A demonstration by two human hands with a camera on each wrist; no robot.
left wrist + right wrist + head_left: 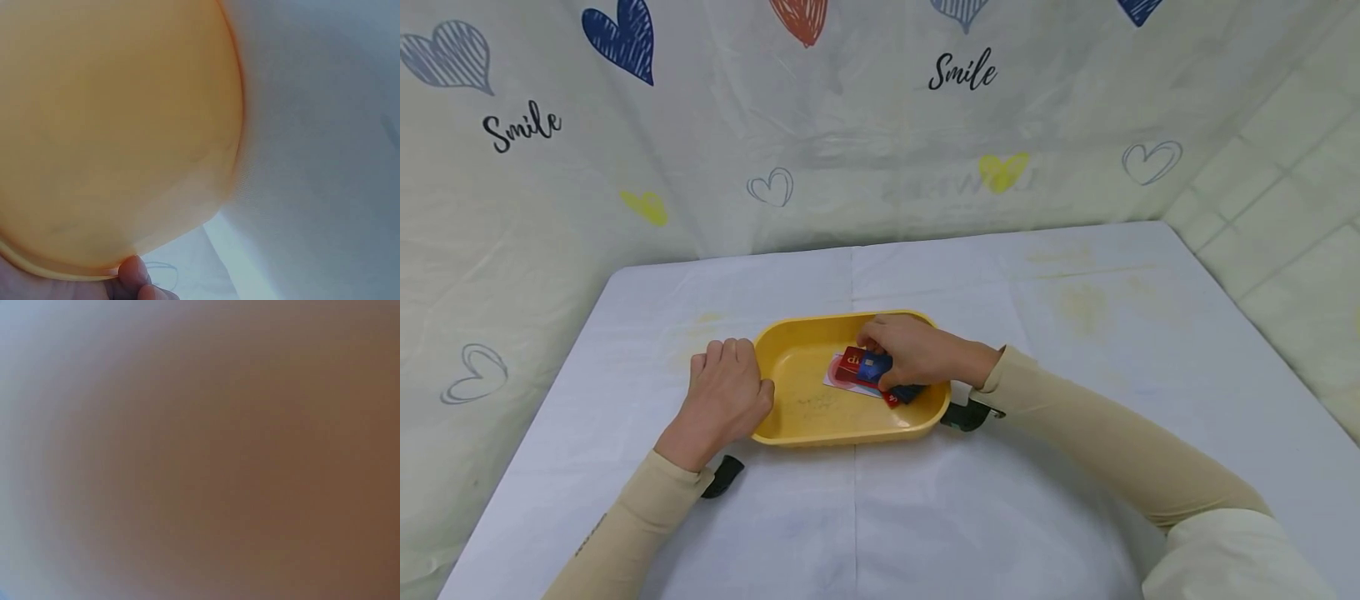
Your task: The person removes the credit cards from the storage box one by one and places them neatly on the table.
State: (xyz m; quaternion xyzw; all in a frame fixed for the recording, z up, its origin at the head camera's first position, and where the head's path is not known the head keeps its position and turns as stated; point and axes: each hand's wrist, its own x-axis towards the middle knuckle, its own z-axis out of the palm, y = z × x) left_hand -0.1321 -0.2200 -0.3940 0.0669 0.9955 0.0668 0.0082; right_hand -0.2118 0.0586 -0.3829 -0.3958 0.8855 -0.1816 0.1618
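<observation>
– At the L edge of the yellow tray [805, 421], what's the L hand [722, 387] got?
– That edge, w/ fingers curled round it. Tray's on the table [790, 533], well in from the far edge.
– & the R hand [917, 350]?
– Thumb & fingers nearly closed, pinching a blue card [874, 367], nearer the tray's R edge than its L.
– Other cards?
– Red card [850, 360] & pinkish-white card [835, 382] overlap beside it; dark card [910, 392] twd near R corner. R wrist view's a blur.
</observation>
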